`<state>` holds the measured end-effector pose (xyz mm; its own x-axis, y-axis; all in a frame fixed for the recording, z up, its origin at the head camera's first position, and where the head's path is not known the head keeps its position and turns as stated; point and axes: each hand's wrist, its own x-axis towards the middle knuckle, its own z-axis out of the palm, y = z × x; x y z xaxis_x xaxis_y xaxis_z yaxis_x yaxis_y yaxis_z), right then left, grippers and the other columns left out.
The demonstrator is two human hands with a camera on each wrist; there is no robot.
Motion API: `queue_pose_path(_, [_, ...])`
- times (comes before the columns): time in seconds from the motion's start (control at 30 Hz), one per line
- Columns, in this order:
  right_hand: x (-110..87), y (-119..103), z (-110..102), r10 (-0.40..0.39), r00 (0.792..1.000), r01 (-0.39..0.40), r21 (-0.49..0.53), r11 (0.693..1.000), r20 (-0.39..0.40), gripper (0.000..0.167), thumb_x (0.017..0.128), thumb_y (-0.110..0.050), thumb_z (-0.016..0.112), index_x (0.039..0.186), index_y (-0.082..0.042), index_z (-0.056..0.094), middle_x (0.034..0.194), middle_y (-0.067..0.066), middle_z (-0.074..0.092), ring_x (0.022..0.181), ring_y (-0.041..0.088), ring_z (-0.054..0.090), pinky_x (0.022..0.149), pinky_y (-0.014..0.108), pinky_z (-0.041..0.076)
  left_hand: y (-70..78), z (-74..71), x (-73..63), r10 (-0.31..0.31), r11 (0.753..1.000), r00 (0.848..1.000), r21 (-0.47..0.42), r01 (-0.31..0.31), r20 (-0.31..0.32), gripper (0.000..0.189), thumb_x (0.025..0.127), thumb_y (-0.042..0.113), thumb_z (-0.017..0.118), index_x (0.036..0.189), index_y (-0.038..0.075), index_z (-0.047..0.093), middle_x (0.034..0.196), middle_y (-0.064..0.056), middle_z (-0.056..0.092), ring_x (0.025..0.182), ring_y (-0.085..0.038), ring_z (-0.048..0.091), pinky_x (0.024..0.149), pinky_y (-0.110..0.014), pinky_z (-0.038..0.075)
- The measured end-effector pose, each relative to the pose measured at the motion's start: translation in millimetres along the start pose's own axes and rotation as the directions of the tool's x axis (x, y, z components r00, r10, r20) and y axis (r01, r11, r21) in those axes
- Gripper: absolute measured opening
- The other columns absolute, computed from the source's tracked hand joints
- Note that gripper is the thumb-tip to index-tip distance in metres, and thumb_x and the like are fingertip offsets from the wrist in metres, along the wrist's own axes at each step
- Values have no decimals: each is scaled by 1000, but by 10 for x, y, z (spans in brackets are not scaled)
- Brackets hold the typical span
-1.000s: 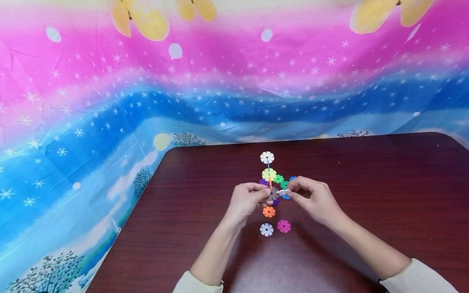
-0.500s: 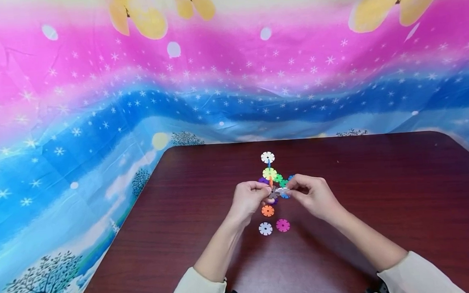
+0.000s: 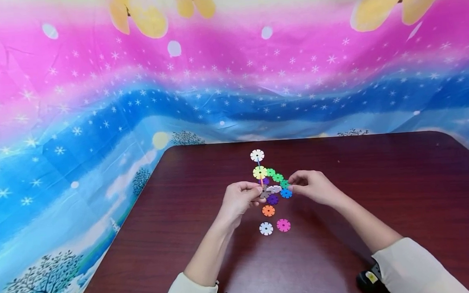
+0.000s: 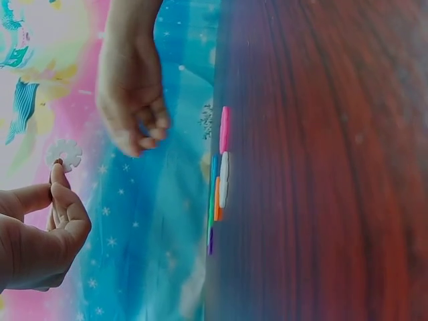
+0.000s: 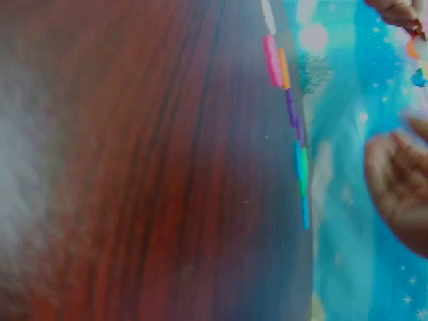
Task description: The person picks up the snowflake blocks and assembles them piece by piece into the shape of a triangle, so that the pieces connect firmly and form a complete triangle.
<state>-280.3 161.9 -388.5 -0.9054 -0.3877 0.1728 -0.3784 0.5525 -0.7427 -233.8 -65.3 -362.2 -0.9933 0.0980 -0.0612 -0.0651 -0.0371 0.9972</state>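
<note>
My left hand (image 3: 238, 202) pinches a brown notched disc (image 3: 265, 194) between thumb and fingers, held above the table. Joined to it is an upright chain: an orange disc seen edge-on, a yellow disc (image 3: 260, 172), a blue disc edge-on and a white disc (image 3: 257, 155) on top. A second white disc (image 3: 274, 189) sticks out from the brown one's right side; it also shows as a white disc (image 4: 65, 156) beyond the fingertips in the left wrist view. My right hand (image 3: 315, 187) is just right of it, fingers loosely bent, holding nothing; it looks blurred in the right wrist view.
Loose notched discs lie flat on the dark red table (image 3: 382, 191): several green discs (image 3: 278, 178), a blue disc (image 3: 286, 193), purple discs (image 3: 272, 199), an orange disc (image 3: 268, 210), a white disc (image 3: 266, 229) and a pink disc (image 3: 283, 225). A patterned cloth (image 3: 230, 75) hangs behind.
My right hand has released the white disc and drawn back to the right. The white disc stays on the brown one, and my left hand has shifted slightly left with the chain.
</note>
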Motion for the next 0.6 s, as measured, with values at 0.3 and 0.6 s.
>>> queue_pose_path(0.3, [224, 204, 109, 62, 991, -19, -343, 939, 115, 22, 82, -7, 68, 104, -1, 66, 77, 1, 58, 67, 15, 49, 58, 29, 43, 13, -62, 2, -22, 1000, 999, 1, 22, -27, 17, 85, 0, 61, 97, -12, 63, 79, -14, 67, 57, -10, 62, 51, -18, 47])
queue_pose_path(0.6, [284, 216, 184, 47, 979, 57, -482, 874, 201, 28, 84, -9, 66, 112, -8, 66, 100, 13, 57, 87, 24, 52, 75, 40, 47, 16, -79, -2, -36, 999, 999, -15, 36, -20, 16, 86, 0, 61, 96, -12, 63, 77, -11, 67, 57, -10, 62, 53, -20, 48])
